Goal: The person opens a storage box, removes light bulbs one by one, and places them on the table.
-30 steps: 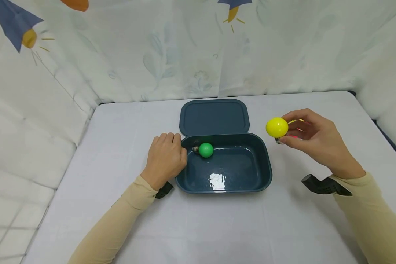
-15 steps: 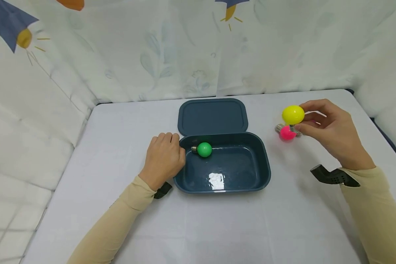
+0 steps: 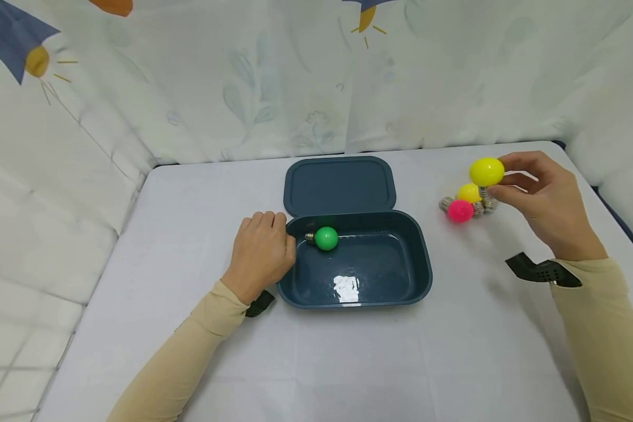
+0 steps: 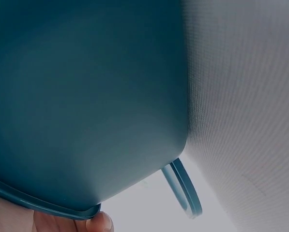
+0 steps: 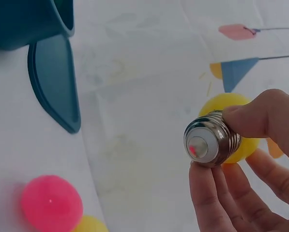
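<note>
My right hand (image 3: 545,193) holds a yellow light bulb (image 3: 487,172) upright above the table, thumb and fingers round its screw base. In the right wrist view the bulb's metal base (image 5: 207,140) faces the camera under the thumb. Below it, a pink bulb (image 3: 460,211) and another yellow bulb (image 3: 469,193) lie close together with further metal bases. My left hand (image 3: 261,249) grips the left rim of the dark blue box (image 3: 427,258). In the left wrist view its fingers (image 4: 99,222) curl over that rim. A green bulb (image 3: 326,238) lies inside the box at the upper left.
The flat dark blue lid (image 3: 340,186) lies right behind the box. A white cloth covers the table (image 3: 358,363). Patterned pale curtain (image 3: 295,82) hangs along the far edge, with white fabric at both sides.
My right hand has moved right and away from me with the yellow bulb, uncovering the pink bulb and the other yellow bulb. The left hand keeps its grip on the box.
</note>
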### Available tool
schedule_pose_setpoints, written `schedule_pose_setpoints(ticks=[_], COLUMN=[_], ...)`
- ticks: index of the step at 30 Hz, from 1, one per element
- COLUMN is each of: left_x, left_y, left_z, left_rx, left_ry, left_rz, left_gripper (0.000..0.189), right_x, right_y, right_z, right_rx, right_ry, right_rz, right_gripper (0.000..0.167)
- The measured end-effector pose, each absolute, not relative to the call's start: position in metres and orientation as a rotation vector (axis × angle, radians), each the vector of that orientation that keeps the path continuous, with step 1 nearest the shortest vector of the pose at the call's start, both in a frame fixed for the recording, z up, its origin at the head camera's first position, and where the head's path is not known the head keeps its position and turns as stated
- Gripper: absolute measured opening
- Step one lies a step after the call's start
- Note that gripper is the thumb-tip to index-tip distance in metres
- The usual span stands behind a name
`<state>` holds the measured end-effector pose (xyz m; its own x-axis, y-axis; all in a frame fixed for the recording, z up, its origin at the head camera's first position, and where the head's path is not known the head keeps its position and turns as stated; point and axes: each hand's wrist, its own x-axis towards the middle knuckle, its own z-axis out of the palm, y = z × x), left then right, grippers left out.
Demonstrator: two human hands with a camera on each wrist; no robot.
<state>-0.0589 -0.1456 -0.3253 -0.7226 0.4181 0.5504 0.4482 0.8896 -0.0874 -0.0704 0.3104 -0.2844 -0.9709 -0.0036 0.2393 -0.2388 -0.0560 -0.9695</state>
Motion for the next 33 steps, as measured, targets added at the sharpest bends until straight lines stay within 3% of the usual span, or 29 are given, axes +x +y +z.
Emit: schedule_pose_setpoints(ticks=[22,33], left_x=[-0.059,-0.06], left_y=[-0.145,-0.145], left_z=[-0.325,-0.325], left_rx=[-0.612,-0.616], left_ry=[-2.5,-2.501], left_rz=[-0.097,-0.093], left_gripper=[0.02,0.021], right_x=[-0.086,-0.093], right_y=[0.353,0.368], right_z=[-0.307,-0.312], right_rx=[-0.048,-0.332], right_ry=[-2.033,-2.421], right_rz=[2.146,1.695], right_gripper=[0.045,0.047])
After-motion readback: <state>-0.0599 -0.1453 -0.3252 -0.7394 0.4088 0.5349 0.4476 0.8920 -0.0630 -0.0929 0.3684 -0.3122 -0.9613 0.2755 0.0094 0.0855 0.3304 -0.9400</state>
